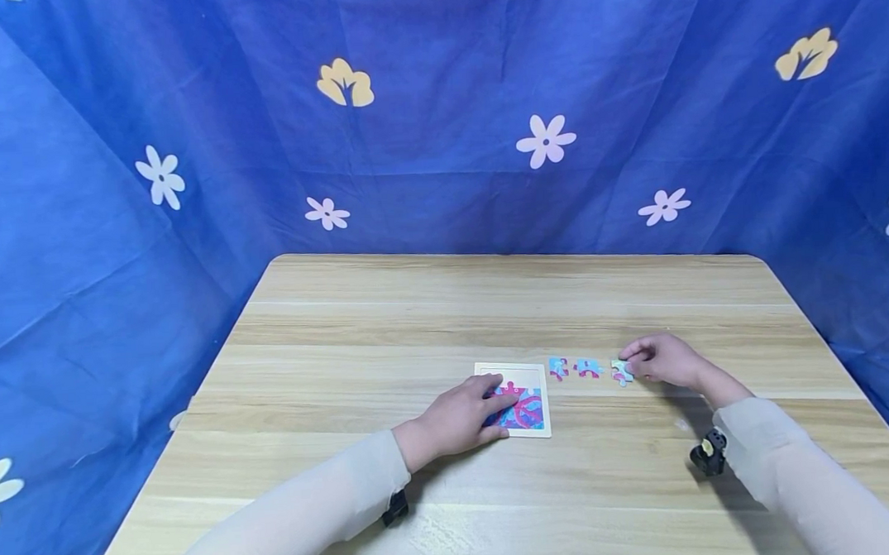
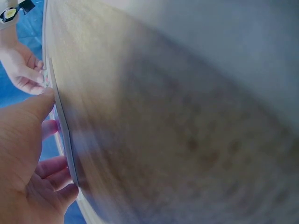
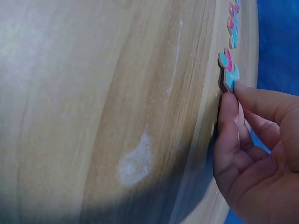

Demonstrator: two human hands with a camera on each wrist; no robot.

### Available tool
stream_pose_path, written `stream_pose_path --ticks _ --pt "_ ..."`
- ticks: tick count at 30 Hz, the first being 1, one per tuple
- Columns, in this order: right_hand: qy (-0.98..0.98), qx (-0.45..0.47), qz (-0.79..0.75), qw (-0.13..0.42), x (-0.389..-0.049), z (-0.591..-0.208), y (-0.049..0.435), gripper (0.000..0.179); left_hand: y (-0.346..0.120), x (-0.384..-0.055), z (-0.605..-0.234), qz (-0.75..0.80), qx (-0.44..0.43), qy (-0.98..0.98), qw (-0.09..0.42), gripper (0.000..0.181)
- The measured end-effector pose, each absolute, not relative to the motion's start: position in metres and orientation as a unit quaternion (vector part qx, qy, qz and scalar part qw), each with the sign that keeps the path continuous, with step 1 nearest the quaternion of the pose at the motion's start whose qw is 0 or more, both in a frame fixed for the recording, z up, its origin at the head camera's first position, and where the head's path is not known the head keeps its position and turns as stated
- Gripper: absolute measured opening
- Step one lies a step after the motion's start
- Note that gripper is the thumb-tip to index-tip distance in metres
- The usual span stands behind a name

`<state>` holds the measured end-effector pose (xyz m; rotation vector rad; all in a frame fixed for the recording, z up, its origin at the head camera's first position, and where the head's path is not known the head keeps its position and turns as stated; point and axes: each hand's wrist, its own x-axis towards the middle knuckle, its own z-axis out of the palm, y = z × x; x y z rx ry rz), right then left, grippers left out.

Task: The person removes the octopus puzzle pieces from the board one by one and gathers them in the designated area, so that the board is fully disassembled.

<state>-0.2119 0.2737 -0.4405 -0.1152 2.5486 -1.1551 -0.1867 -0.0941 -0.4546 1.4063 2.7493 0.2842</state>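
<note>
My left hand (image 1: 454,418) rests over the left side of a small square puzzle tray (image 1: 545,410), fingers spread across it and the thumb at its near edge. Interlocked pink, blue and purple pieces (image 1: 528,413) fill the tray's near part; bare tray shows along the far part. To the right, my right hand (image 1: 664,361) pinches a light-blue and pink jigsaw piece (image 3: 230,72) between thumb and fingers, low over the table. Two loose jigsaw pieces, one (image 1: 558,368) beside the tray and another (image 1: 587,368), lie in a row between tray and right hand.
A wood-grain table (image 1: 386,313) carries everything, with rounded far corners. Blue cloth (image 1: 438,129) printed with flowers hangs behind and at the sides. A whitish mark (image 3: 135,163) shows on the tabletop near the right hand.
</note>
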Motion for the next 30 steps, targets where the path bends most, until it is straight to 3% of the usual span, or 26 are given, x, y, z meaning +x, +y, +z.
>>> stream_pose_path --ticks 30 --pt "0.856 -0.024 -0.493 0.154 -0.214 -0.438 0.255 0.038 -0.104 -0.185 -0.451 0.115 0.467 0.876 0.023 0.053"
